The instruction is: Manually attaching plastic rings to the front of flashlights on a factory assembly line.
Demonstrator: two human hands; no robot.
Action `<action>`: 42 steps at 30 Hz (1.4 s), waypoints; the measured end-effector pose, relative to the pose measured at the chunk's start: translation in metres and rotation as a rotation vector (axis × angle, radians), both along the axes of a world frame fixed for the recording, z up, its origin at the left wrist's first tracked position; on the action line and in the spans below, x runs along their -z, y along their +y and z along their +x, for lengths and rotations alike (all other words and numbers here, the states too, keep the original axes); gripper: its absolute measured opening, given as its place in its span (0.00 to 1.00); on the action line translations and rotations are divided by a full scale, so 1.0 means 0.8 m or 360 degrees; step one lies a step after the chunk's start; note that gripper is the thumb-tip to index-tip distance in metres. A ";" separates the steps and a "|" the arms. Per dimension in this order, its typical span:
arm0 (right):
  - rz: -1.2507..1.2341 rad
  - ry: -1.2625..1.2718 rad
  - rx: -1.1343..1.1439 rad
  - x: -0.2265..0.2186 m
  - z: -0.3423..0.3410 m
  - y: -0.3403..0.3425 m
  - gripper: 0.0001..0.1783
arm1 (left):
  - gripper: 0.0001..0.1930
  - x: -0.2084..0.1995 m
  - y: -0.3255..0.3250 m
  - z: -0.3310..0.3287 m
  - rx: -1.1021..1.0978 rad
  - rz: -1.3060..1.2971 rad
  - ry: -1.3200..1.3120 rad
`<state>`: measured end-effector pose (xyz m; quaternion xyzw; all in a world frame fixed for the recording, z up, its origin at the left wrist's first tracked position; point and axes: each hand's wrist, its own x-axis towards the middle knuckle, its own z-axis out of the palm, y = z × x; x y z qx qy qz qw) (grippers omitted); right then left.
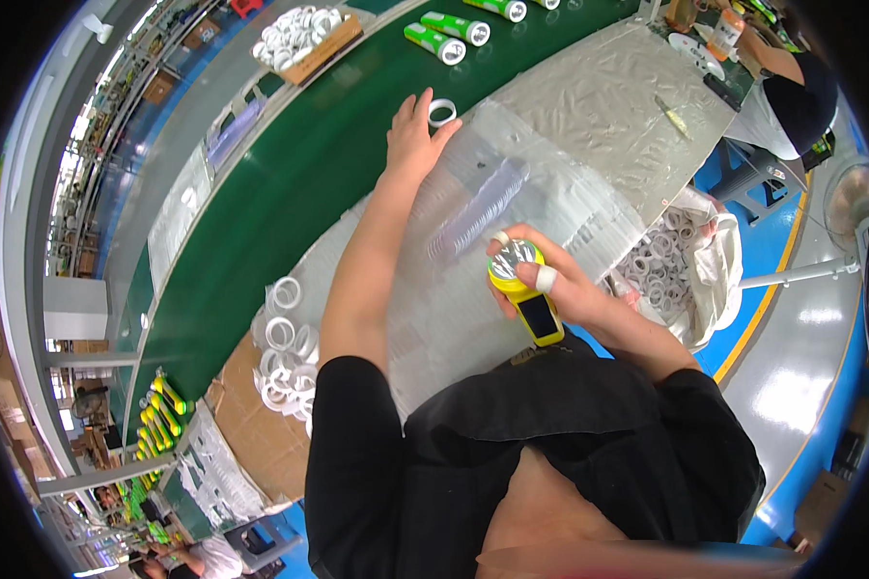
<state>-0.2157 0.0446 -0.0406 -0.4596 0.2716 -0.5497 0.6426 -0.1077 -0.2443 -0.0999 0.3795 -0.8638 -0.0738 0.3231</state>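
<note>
My right hand (565, 283) is wrapped round a yellow flashlight (541, 318) above the near edge of the table, its lamp head pointing up and away from me. White bands circle the thumb and a finger of this hand. Far out over the green belt, my left hand (413, 140) is stretched forward with its fingers apart. A white ring (442, 124) lies right beside its thumb and fingers; whether they touch it I cannot tell. Between my hands, a clear ribbed plastic tray (478, 212) rests on the plastic-covered worktable (434, 328).
Several green flashlights (437, 43) lie on the curved belt (261, 183). Loose white rings (282, 372) are heaped at the left. At the right hangs a white sack (714, 280) of rings. A box of white parts (323, 53) stands beyond the belt; a person (792, 106) sits far right.
</note>
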 end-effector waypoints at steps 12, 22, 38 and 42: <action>-0.0165 0.0036 -0.0025 -0.024 0.038 -0.045 0.19 | 0.24 -0.075 0.017 0.081 0.0227 0.0906 0.0909; -0.0240 0.0052 -0.0271 -0.001 0.155 -0.115 0.18 | 0.12 -0.158 0.250 0.251 0.0165 0.0154 0.0725; -0.0682 0.0700 -0.0378 -0.003 0.169 -0.098 0.28 | 0.11 -0.151 0.233 0.226 0.0130 -0.0348 0.0156; -0.0528 0.0544 -0.0218 -0.007 0.172 -0.094 0.22 | 0.10 -0.158 0.249 0.234 0.0053 0.0354 0.1120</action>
